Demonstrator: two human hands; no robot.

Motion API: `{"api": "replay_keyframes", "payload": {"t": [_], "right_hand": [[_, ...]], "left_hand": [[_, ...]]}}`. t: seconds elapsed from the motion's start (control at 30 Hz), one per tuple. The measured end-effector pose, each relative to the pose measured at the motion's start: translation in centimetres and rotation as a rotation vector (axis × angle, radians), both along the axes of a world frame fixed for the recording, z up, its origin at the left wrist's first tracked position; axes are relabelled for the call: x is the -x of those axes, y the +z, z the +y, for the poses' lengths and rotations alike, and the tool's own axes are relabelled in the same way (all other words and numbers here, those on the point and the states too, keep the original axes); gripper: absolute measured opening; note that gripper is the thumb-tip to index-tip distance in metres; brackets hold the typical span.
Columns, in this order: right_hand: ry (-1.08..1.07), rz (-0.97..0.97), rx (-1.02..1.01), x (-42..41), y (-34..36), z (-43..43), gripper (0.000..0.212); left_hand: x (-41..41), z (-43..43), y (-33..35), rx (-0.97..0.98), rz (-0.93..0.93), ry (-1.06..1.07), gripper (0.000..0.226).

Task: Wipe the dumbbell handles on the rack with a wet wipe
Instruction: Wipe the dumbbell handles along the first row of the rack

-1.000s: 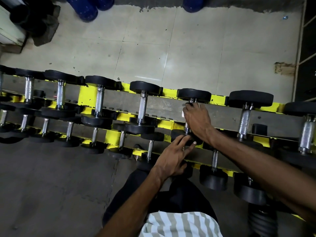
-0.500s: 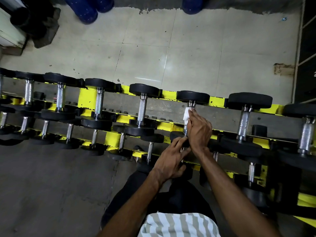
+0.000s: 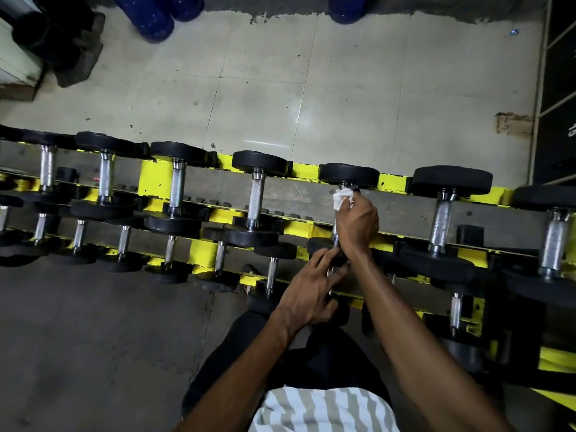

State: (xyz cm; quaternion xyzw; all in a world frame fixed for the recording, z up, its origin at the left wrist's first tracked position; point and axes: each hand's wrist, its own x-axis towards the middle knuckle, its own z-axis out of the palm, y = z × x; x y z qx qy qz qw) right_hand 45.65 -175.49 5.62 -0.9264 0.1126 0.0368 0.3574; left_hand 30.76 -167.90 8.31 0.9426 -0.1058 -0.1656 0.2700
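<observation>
One handle (image 3: 335,236) on the rack (image 3: 154,180), top row, is mid-wipe: the right hand (image 3: 358,224) curls round it, pressing the wet wipe (image 3: 343,198) at its far end. The left hand (image 3: 307,291) rests loosely spread on the near weight (image 3: 313,244). Many other handles (image 3: 256,199) seemingly remain.

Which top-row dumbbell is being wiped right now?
The top-row dumbbell third from the right edge: the right hand wraps its handle with the white wet wipe, while its neighbours' handles are bare.
</observation>
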Motion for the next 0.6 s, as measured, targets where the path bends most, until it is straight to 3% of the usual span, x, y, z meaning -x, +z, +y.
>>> {"api": "replay_keyframes", "payload": {"t": [0.07,0.13,0.23,0.37,0.47,0.6], "right_hand": [[-0.102,0.174,-0.063,-1.5,-0.1,0.6,0.026],[-0.23,0.358,-0.267,-3.4,0.0,0.7,0.032],[-0.368,0.582,-0.604,-5.8,-0.8,-0.3,0.016],[-0.336,0.652,-0.842,-6.1,-2.1,-1.7,0.033],[-0.255,0.666,-0.818,-4.8,-0.5,-2.2,0.038],[-0.1,0.755,-0.688,-2.7,-2.1,-3.9,0.027]], "left_hand": [[0.1,0.0,-0.1,-0.021,0.002,-0.01,0.088],[0.1,0.0,-0.1,-0.038,0.005,-0.012,0.091],[0.1,0.0,-0.1,-0.04,0.005,-0.013,0.093],[0.2,-0.2,0.0,-0.042,-0.001,-0.008,0.093],[0.2,-0.3,0.1,-0.06,-0.01,-0.01,0.092],[0.1,-0.3,0.2,-0.054,-0.021,-0.006,0.09]]}}
